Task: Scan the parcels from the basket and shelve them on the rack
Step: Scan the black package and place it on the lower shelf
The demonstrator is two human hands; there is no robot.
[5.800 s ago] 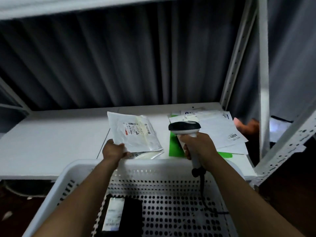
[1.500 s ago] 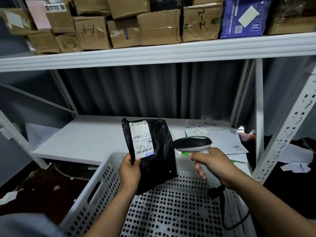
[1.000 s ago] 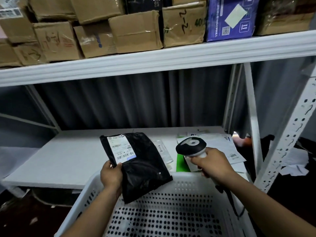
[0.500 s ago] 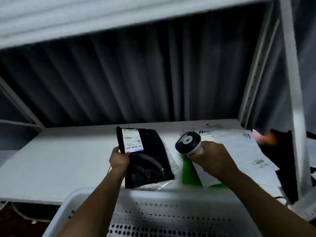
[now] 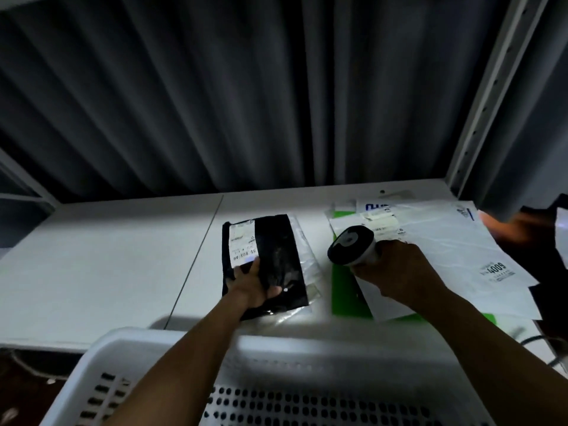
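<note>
We lay the black parcel (image 5: 276,256) on the rack shelf (image 5: 107,256), 12 o'clock, left hand (image 5: 252,287) gripping it, release pending | right hand (image 5: 399,272) clasps scanner (image 5: 353,245), 1 o'clock | basket (image 5: 276,348), 6 o'clock: contents mostly unseen

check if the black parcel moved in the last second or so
Yes. The parcel went forward, from over the basket to the shelf.

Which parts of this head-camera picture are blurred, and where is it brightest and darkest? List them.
Head view: motion blur smears the basket rim and the left hand holding the black parcel; its label is too soft to read; the white shelf is brightest, the curtain dark; the rack post leans, likely wide-angle distortion.
</note>
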